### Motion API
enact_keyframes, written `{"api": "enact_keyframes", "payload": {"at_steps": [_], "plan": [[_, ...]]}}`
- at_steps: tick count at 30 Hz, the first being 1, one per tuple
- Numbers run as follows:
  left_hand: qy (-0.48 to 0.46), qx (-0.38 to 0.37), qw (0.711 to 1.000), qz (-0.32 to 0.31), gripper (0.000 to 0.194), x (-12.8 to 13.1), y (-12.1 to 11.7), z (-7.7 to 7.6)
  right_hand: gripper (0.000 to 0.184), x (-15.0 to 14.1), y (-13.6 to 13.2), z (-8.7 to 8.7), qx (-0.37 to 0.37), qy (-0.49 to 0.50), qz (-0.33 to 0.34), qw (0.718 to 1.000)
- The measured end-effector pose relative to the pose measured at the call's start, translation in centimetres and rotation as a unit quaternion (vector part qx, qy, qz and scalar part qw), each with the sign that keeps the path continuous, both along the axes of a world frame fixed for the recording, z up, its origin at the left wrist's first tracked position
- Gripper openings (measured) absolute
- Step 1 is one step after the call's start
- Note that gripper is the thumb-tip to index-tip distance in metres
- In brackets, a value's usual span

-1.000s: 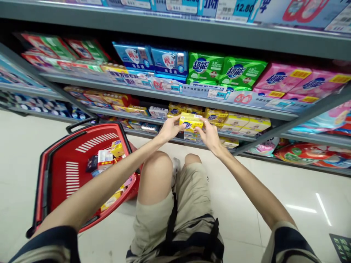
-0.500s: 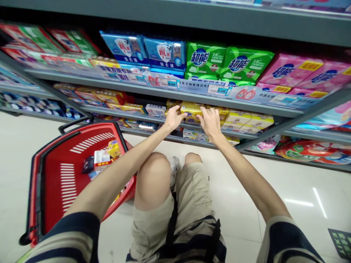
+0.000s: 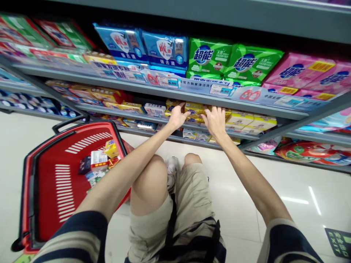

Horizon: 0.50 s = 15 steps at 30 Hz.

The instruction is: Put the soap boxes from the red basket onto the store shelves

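On a low shelf, a yellow soap pack (image 3: 194, 108) with blue lettering sits between my hands. My left hand (image 3: 177, 117) grips its left end, the thumb across the front and the fingertips partly hidden behind the top. At the right end, my right hand (image 3: 215, 122), with a ring on one finger, has its fingers bent over the top and its thumb at the front. More yellow packs (image 3: 170, 106) lie beside it on the left. White-and-yellow soap boxes (image 3: 240, 119) stand just right of my right hand.
A red shopping basket (image 3: 45, 193) with several small packages stands on the floor at my left. Overhanging the hands is a shelf edge (image 3: 192, 87) with price tags, carrying blue, green (image 3: 211, 58) and pink (image 3: 298, 71) soap packs. My bent knees are below.
Both hands stay at the yellow soap pack and have shifted slightly right in the picture. The view has moved a little, and the basket appears further left.
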<state>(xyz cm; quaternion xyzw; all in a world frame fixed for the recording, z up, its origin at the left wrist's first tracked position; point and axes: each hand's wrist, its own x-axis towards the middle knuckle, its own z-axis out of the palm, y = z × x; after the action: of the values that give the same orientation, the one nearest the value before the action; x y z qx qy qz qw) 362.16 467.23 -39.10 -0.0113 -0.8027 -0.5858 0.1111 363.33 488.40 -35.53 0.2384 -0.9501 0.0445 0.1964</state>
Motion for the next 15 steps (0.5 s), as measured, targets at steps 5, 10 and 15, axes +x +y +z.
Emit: {"api": "enact_keyframes", "payload": {"at_steps": [5, 10, 15], "plan": [[0.003, -0.024, 1.000, -0.001, 0.048, 0.4, 0.4, 0.5, 0.046, -0.6, 0.6, 0.2, -0.009, -0.015, 0.043, 0.999], [-0.007, -0.036, 0.999, 0.001, 0.047, 0.5, 0.6, 1.1, 0.045, -0.7, 0.4, 0.4, -0.011, -0.026, 0.027, 0.999], [-0.007, -0.038, 0.999, 0.020, 0.054, 1.1, 0.4, 1.2, 0.049, -0.1, 1.5, 0.8, 0.009, -0.027, 0.027, 0.999]]}}
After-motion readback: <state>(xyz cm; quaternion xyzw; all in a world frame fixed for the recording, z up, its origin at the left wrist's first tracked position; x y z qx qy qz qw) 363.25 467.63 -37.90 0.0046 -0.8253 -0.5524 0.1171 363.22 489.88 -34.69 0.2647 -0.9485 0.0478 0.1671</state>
